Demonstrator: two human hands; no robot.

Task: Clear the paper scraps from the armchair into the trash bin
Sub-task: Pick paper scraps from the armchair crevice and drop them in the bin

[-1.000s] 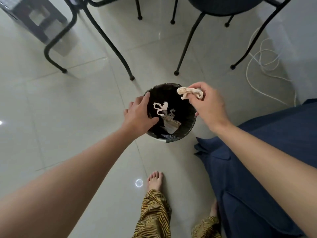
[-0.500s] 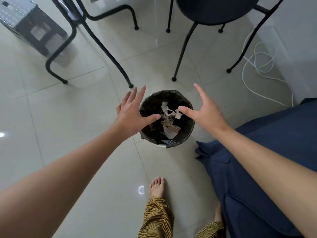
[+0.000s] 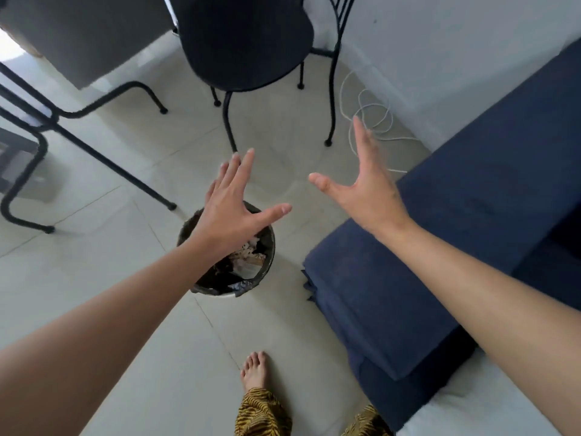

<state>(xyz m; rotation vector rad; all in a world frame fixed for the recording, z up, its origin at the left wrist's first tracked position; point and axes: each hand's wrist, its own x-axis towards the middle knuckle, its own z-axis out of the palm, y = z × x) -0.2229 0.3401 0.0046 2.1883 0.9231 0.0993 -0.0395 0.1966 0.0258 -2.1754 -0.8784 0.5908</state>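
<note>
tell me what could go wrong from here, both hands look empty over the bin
1. The trash bin stands on the floor close to the bare foot; a step forward might knock it and spill the paper scraps.
2. The white cable lies looped on the floor beside the armchair, a possible trip hazard.
3. The left hand and right hand are open and empty; no scraps show on the visible armchair surface, so leftovers could be missed.

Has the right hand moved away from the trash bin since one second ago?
Yes. The right hand, now open and empty, was over the trash bin rim; now it is up and to the right, beside the blue armchair.
</note>
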